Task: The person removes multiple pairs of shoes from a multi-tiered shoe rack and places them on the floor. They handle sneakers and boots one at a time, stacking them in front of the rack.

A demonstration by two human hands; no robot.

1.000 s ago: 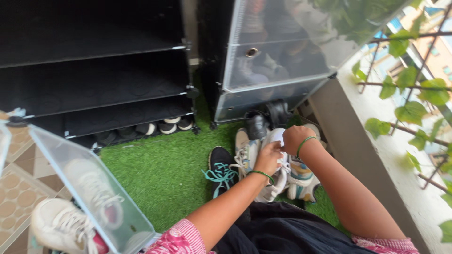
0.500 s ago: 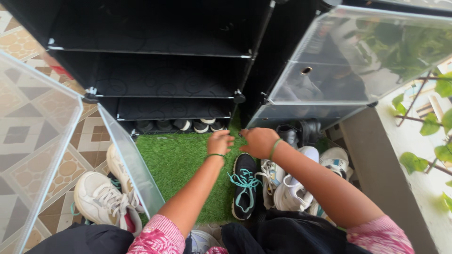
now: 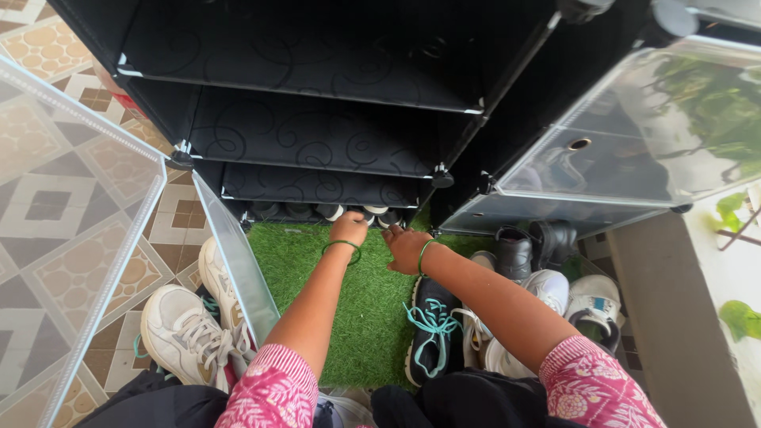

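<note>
– Where are the hands?

– Both reach toward the bottom shelf (image 3: 317, 189) of the black shoe cabinet (image 3: 317, 79), over the green artificial grass mat (image 3: 301, 261). The left hand (image 3: 349, 228) is at the shelf's front edge, fingers curled down onto the toes of the shoes in the bottom row (image 3: 349, 212); whether it actually grips one, I cannot tell. The right hand (image 3: 406, 247) hovers just beside it, loosely half-open and holding nothing.

– What lies around them?

– A black sneaker with teal laces (image 3: 432, 333) sits on the mat's right edge under the right forearm, with white sneakers (image 3: 555, 297) and black boots (image 3: 531, 246) near it. The translucent door panel (image 3: 234, 261) swings open at the mat's left edge, and a white pair of sneakers (image 3: 190, 333) rests on the patterned tile floor (image 3: 71, 214) beyond it.
</note>
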